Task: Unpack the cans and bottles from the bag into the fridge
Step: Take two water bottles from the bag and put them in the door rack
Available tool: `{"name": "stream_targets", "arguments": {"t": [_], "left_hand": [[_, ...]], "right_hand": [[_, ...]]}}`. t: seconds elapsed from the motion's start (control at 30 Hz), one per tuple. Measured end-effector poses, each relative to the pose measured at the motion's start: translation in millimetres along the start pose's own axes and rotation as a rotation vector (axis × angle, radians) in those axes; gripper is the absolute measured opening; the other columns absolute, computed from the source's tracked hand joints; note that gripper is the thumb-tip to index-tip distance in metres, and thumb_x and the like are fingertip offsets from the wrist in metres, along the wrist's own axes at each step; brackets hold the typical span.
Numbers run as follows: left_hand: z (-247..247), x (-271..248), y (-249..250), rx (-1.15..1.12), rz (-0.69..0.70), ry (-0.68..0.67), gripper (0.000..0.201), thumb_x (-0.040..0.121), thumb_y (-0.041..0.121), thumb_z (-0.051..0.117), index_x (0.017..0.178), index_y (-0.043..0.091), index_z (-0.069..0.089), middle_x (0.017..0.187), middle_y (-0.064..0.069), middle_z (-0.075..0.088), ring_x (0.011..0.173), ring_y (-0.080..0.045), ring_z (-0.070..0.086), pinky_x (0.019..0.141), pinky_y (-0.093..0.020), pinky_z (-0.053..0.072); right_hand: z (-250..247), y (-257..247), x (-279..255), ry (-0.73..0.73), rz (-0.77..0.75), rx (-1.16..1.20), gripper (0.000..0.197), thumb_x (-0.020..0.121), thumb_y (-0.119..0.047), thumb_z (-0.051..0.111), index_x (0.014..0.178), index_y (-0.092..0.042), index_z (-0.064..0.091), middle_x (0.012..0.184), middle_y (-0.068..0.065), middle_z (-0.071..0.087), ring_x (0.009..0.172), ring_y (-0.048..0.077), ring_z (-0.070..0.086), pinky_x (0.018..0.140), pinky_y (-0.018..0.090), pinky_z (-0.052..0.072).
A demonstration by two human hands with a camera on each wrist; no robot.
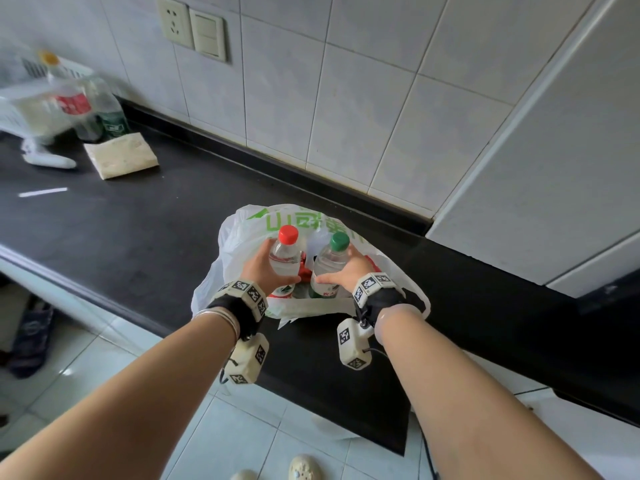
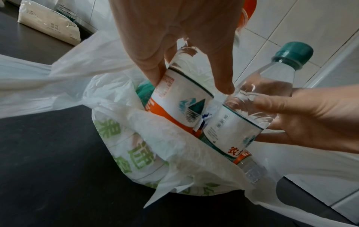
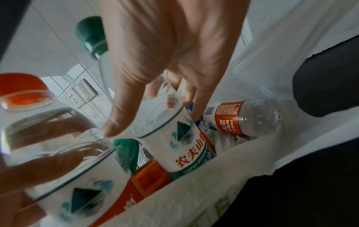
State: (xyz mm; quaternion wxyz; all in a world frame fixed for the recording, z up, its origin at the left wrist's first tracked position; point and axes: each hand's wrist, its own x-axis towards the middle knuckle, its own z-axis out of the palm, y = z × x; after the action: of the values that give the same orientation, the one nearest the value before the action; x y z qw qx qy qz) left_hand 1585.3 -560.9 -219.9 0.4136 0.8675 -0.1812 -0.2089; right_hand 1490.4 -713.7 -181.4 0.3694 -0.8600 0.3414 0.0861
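Note:
A white plastic bag [image 1: 242, 223] with green print stands open on the black counter [image 1: 138, 220]. My left hand [image 1: 265, 268] grips a red-capped water bottle [image 1: 285, 254], upright and partly inside the bag. My right hand [image 1: 351, 271] grips a green-capped water bottle [image 1: 330, 258] right beside it. In the left wrist view my left hand [image 2: 174, 46] wraps the red-capped bottle's label [image 2: 182, 104]. In the right wrist view my right hand [image 3: 165, 61] holds the green-capped bottle [image 3: 186, 138]. One more bottle [image 3: 242, 118] lies in the bag, and a green cap [image 3: 126, 147] shows between the held ones.
A tall white appliance [image 1: 554, 150] with a closed front stands right of the bag. At the counter's far left are two bottles [image 1: 86, 105], a white basket [image 1: 20, 109] and a flat packet [image 1: 121, 155]. The tiled wall carries a socket [image 1: 173, 22].

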Motion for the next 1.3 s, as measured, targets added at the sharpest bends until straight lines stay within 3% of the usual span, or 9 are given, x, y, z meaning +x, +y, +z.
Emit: {"name": "stream_targets", "arguments": {"t": [0.1,0.27,0.43,0.57,0.67,0.8,1.13,1.3], "left_hand": [[2,0,-2,0.009,0.002,0.006,0.073,0.063,0.022,0.084,0.125,0.013,0.046,0.116,-0.004,0.059,0.111,-0.023,0.056,0.097,-0.034,0.044],[3,-4,0,0.021,-0.003,0.013,0.066,0.063,0.023,0.084,0.12,0.014,0.052,0.111,-0.004,0.061,0.106,-0.023,0.056,0.089,-0.03,0.042],[-7,-7,13,0.004,-0.008,0.017,0.081,0.062,0.03,0.084,0.132,0.015,0.045,0.124,-0.004,0.059,0.115,-0.023,0.055,0.098,-0.036,0.045],[-21,-14,33,-0.023,0.032,0.026,0.084,0.063,0.029,0.084,0.135,0.014,0.042,0.127,-0.006,0.058,0.116,-0.024,0.055,0.1,-0.041,0.046],[-32,-26,45,-0.041,0.065,0.052,0.084,0.063,0.028,0.084,0.135,0.015,0.042,0.128,-0.005,0.058,0.117,-0.024,0.055,0.1,-0.041,0.046],[-40,-48,53,-0.042,0.088,0.145,0.076,0.065,0.024,0.083,0.13,0.016,0.046,0.121,-0.004,0.059,0.113,-0.022,0.055,0.093,-0.03,0.043],[-28,-121,53,-0.082,-0.029,0.367,0.071,0.063,0.027,0.083,0.125,0.018,0.049,0.12,-0.003,0.061,0.11,-0.021,0.057,0.094,-0.034,0.046],[-16,-183,38,-0.139,-0.125,0.486,0.067,0.062,0.023,0.084,0.12,0.018,0.052,0.115,-0.002,0.064,0.107,-0.02,0.059,0.096,-0.034,0.047]], "right_hand": [[8,3,3,0.02,0.004,-0.003,0.089,0.065,-0.031,0.084,0.138,-0.02,0.035,0.133,0.002,0.054,0.122,0.024,0.052,0.097,0.033,0.041],[19,0,1,0.147,-0.032,-0.004,0.069,0.068,-0.029,0.083,0.126,-0.018,0.047,0.119,0.003,0.063,0.111,0.022,0.059,0.082,0.023,0.039],[9,-12,-13,0.289,-0.099,0.139,0.063,0.07,-0.027,0.081,0.123,-0.015,0.049,0.115,0.004,0.065,0.106,0.02,0.062,0.081,0.023,0.043],[-5,-25,-25,0.457,-0.221,0.187,0.05,0.066,-0.023,0.083,0.107,-0.012,0.056,0.105,0.003,0.066,0.093,0.014,0.063,0.079,0.022,0.049],[-10,-32,-29,0.509,-0.253,0.189,0.054,0.06,-0.03,0.084,0.104,-0.016,0.056,0.102,0.002,0.065,0.092,0.015,0.064,0.081,0.03,0.056],[-15,-35,-36,0.491,-0.306,0.186,0.056,0.061,-0.029,0.083,0.108,-0.015,0.056,0.104,0.002,0.064,0.093,0.018,0.064,0.081,0.031,0.056],[-11,-16,-71,0.307,-0.475,0.175,0.064,0.06,-0.033,0.084,0.113,-0.017,0.05,0.11,0.002,0.06,0.101,0.02,0.06,0.089,0.039,0.053],[7,-12,-100,0.109,-0.54,0.067,0.089,0.063,-0.038,0.083,0.137,-0.015,0.038,0.135,0.008,0.05,0.123,0.027,0.051,0.103,0.042,0.044]]}}
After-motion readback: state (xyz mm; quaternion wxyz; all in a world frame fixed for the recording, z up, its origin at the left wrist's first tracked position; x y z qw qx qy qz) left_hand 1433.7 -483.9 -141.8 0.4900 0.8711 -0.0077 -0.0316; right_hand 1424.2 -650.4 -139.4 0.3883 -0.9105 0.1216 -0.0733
